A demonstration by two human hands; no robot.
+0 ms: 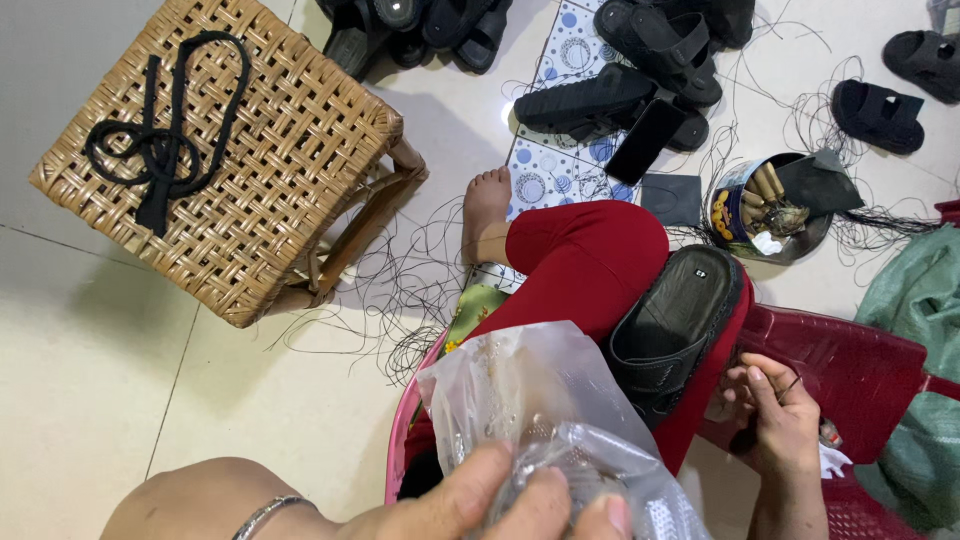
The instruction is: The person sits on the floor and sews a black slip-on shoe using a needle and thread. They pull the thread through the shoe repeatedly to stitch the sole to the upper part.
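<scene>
Clear plastic bag, crumpled, low in the middle above the red-trousered lap. Left hand fingers curl over it, pinching the film; forearm enters from bottom left. Right hand fingers pinch something small by the black sandal; what it is stays unclear.

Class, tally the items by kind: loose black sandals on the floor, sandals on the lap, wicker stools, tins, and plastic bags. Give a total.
Floor sandals (some cut off at the top edge): at least 6
Lap sandal: 1
Wicker stool: 1
Tin: 1
Plastic bag: 1
Total: at least 10
</scene>
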